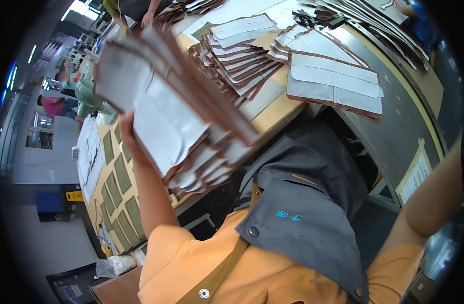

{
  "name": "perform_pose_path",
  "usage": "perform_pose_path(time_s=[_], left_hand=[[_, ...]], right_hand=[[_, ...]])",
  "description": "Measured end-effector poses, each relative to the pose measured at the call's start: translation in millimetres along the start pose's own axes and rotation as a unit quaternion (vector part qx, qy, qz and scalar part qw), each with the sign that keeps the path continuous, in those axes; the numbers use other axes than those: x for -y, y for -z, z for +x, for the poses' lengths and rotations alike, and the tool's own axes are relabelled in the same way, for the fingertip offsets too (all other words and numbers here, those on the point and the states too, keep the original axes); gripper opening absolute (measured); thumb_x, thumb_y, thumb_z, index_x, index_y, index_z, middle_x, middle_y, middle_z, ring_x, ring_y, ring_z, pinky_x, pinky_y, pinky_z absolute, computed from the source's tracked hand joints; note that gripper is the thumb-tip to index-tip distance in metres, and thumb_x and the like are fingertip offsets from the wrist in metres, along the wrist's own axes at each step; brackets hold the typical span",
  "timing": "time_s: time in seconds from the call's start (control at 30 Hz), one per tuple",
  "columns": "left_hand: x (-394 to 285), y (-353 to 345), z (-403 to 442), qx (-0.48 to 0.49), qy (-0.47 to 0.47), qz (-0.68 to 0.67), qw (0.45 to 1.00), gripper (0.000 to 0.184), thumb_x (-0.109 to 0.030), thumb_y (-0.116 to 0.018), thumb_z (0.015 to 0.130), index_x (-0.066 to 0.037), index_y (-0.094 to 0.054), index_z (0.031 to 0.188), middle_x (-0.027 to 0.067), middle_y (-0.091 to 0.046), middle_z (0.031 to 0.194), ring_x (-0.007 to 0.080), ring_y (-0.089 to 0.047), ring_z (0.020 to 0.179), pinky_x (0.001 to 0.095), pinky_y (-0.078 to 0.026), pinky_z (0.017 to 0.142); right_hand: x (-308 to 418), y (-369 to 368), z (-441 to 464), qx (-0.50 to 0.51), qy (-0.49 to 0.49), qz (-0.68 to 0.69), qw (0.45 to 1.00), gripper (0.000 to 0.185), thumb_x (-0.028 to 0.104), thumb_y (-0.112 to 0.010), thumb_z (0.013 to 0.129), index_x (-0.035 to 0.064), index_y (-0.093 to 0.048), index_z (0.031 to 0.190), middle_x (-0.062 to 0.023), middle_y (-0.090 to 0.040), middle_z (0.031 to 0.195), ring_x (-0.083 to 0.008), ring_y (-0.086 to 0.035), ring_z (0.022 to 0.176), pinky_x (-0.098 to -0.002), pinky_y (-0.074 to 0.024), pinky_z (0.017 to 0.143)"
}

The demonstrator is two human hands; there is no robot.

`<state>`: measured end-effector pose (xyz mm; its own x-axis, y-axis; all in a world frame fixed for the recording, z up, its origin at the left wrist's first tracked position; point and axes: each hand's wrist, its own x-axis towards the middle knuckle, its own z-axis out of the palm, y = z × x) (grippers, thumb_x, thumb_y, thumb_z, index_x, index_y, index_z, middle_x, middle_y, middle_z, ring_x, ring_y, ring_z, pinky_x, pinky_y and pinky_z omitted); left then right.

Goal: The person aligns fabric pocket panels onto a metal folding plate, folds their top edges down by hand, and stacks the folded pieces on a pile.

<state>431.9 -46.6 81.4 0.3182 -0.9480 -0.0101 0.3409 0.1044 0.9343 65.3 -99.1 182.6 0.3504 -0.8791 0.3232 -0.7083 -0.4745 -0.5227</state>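
My left hand (127,129) is closed on the near edge of a thick stack of brown-edged panels with pale grey-white backing (166,121). The stack is tilted, fanned at its lower end and blurred by motion, held up off the table. Most of my fingers are hidden behind it. My right forearm (434,202) reaches to the right edge of the view, and the hand itself is out of sight. Nearby, a fanned pile of similar panels (237,63) lies on the table, with more white-backed panels (335,83) at its right corner.
Rows of olive-green pieces (121,175) lie on a tan board at left. Long dark strips (378,30) rest at the upper right. A person's hand (148,19) shows across the table; other people are farther back. A grey metal surface (394,101) curves along the right.
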Motion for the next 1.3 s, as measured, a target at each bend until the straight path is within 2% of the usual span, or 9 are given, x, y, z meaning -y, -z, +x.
perform_pose_path(time_s=[0.27,0.33,0.4,0.47,0.53,0.67,0.83,1.0,1.3], left_hand=[[118,189,26,-0.098,0.321,0.144,0.931,0.051,-0.034,-0.061,0.078,-0.005,-0.052,0.119,0.0112,-0.059,0.111,0.0253,-0.054,0.104,0.0356,-0.042,0.094],[94,190,40,-0.064,0.294,0.390,0.870,0.057,-0.035,-0.062,0.078,-0.004,-0.050,0.123,0.0140,-0.055,0.118,0.0250,-0.050,0.110,0.0353,-0.040,0.095],[85,202,65,-0.190,0.089,0.579,0.788,0.059,-0.034,-0.062,0.080,-0.004,-0.046,0.128,0.0139,-0.052,0.121,0.0248,-0.047,0.113,0.0368,-0.039,0.095],[77,213,106,-0.147,-0.143,0.623,0.755,0.052,-0.030,-0.060,0.085,-0.005,-0.047,0.129,0.0135,-0.050,0.122,0.0242,-0.047,0.113,0.0375,-0.037,0.097],[49,88,97,-0.020,-0.127,0.580,0.804,0.043,-0.019,-0.058,0.087,-0.006,-0.049,0.127,0.0153,-0.045,0.129,0.0288,-0.044,0.120,0.0363,-0.033,0.102],[61,-105,68,0.277,-0.287,0.511,0.761,0.037,-0.011,-0.057,0.086,-0.005,-0.053,0.122,0.0146,-0.046,0.129,0.0291,-0.044,0.120,0.0361,-0.033,0.101],[45,-223,44,0.530,-0.264,0.267,0.761,0.046,-0.018,-0.049,0.090,0.001,-0.042,0.131,0.0189,-0.042,0.136,0.0294,-0.037,0.130,0.0364,-0.026,0.106],[20,-265,59,0.605,-0.160,-0.013,0.780,0.057,-0.035,-0.040,0.092,0.002,-0.033,0.135,0.0236,-0.033,0.138,0.0320,-0.036,0.130,0.0407,-0.028,0.106],[3,-290,82,0.673,-0.099,-0.087,0.728,0.067,-0.045,-0.035,0.093,-0.001,-0.017,0.141,0.0278,-0.012,0.143,0.0347,-0.034,0.131,0.0471,-0.032,0.104]], right_hand=[[3,-11,27,0.067,0.027,0.001,0.997,0.055,0.044,-0.037,0.093,0.0031,-0.045,0.129,-0.0142,-0.051,0.126,-0.0251,-0.050,0.113,-0.0364,-0.0362,0.097],[2,-12,28,0.073,0.025,0.000,0.997,0.053,0.043,-0.037,0.093,0.0030,-0.045,0.128,-0.0145,-0.051,0.125,-0.0254,-0.051,0.112,-0.0364,-0.0367,0.096],[0,-11,29,0.071,0.029,-0.005,0.997,0.052,0.041,-0.038,0.093,0.0029,-0.045,0.127,-0.0148,-0.052,0.124,-0.0258,-0.051,0.111,-0.0364,-0.0371,0.096],[-3,-9,32,0.062,0.030,-0.010,0.998,0.051,0.040,-0.039,0.093,0.0029,-0.046,0.127,-0.0151,-0.052,0.123,-0.0261,-0.051,0.111,-0.0364,-0.0376,0.095],[-6,-9,33,0.055,0.030,-0.009,0.998,0.049,0.039,-0.040,0.093,0.0028,-0.046,0.126,-0.0155,-0.052,0.122,-0.0264,-0.052,0.110,-0.0364,-0.0380,0.094],[-11,-6,40,0.045,0.024,-0.009,0.999,0.047,0.037,-0.041,0.092,0.0027,-0.047,0.124,-0.0161,-0.053,0.121,-0.0271,-0.052,0.108,-0.0365,-0.0389,0.093],[-25,1,44,0.032,0.020,-0.011,0.999,0.043,0.033,-0.043,0.092,0.0025,-0.048,0.122,-0.0169,-0.054,0.119,-0.0279,-0.053,0.107,-0.0365,-0.0400,0.092],[-34,21,45,0.032,0.019,-0.008,0.999,0.040,0.030,-0.045,0.092,0.0024,-0.049,0.120,-0.0177,-0.055,0.116,-0.0287,-0.054,0.105,-0.0365,-0.0412,0.090],[-34,92,21,-0.062,0.006,-0.004,0.998,0.034,0.025,-0.049,0.091,0.0021,-0.051,0.116,-0.0191,-0.057,0.113,-0.0302,-0.056,0.101,-0.0366,-0.0432,0.087]])
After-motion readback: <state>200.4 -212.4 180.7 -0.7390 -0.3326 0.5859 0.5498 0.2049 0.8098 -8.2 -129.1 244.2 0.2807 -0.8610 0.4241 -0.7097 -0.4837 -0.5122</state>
